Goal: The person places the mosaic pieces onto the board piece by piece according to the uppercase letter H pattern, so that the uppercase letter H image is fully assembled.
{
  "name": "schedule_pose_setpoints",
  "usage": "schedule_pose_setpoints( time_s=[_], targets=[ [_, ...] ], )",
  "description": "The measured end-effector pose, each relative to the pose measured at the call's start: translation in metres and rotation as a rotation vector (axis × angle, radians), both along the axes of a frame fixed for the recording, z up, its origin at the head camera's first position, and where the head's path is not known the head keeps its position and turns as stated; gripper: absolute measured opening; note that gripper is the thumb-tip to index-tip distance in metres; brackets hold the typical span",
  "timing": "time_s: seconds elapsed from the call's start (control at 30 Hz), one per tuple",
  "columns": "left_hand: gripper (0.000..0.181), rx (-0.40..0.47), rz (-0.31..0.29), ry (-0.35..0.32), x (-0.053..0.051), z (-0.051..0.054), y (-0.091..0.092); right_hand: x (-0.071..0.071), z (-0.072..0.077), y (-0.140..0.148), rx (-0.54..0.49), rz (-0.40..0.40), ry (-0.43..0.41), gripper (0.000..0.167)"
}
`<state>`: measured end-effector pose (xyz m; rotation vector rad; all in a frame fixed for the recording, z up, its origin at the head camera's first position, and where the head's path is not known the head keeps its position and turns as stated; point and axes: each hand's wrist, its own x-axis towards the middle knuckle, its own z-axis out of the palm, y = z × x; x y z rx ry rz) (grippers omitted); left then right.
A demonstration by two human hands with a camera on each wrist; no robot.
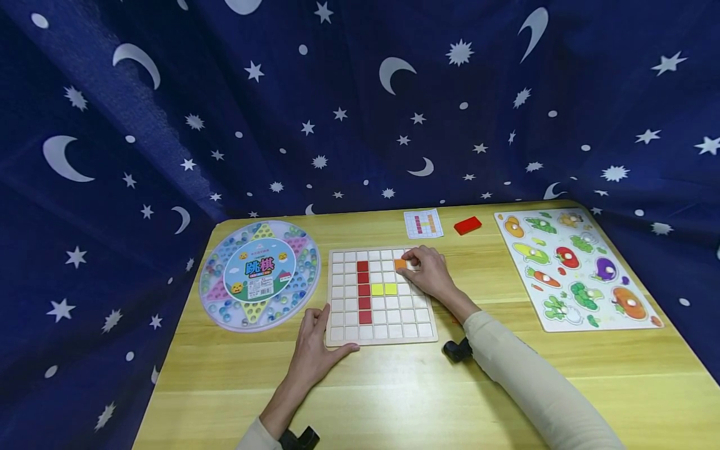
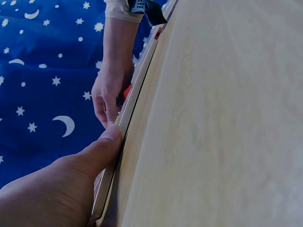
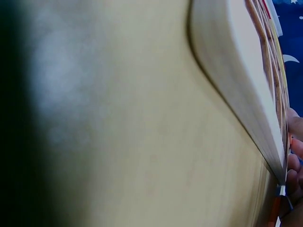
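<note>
Near the front of the pale wooden tabletop [image 1: 394, 400], the left hand [image 1: 312, 350] lies spread at the near left corner of a square, wooden-rimmed board of white cells [image 1: 388, 342], thumb along the near edge, fingers by the left side. Should that bracing slacken, the board could skid under a sideways push.

Within it, five red square tiles [image 1: 364, 290] run in a column left of centre, and two yellow square tiles [image 1: 377, 289] sit just right of the middle red one.

Farther in, the right hand [image 1: 430, 272] appears to pinch an orange square tile [image 1: 400, 264] between thumb and forefinger, at the board's far right; whether the tile rests flat cannot be told. Letting go while it is tilted might leave it across a grid line, and a low thumb could nudge the yellow pair.

To the left lies a round marble-game set [image 1: 260, 269]; to the right, a white vegetable puzzle board [image 1: 587, 267]. Beyond are a small printed white card [image 1: 424, 224] and a red rectangular block [image 1: 467, 225].
</note>
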<state>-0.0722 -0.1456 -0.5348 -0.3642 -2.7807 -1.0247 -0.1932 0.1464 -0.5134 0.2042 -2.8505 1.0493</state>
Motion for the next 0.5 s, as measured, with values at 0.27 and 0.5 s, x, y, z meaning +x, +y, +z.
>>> schedule_pose_setpoints(
  time_s=[0.27, 0.5],
  targets=[
    [0.107, 0.007, -0.003, -0.004, -0.0002, -0.0002, -0.0003, -0.0001, -0.0004, 0.0001, 0.006, 0.003, 0.012, 0.029],
    [0.107, 0.002, 0.001, -0.002, 0.0001, -0.0003, 0.0001, 0.0009, -0.0001, 0.0007, 0.006, 0.013, 0.022, 0.028]
  ],
)
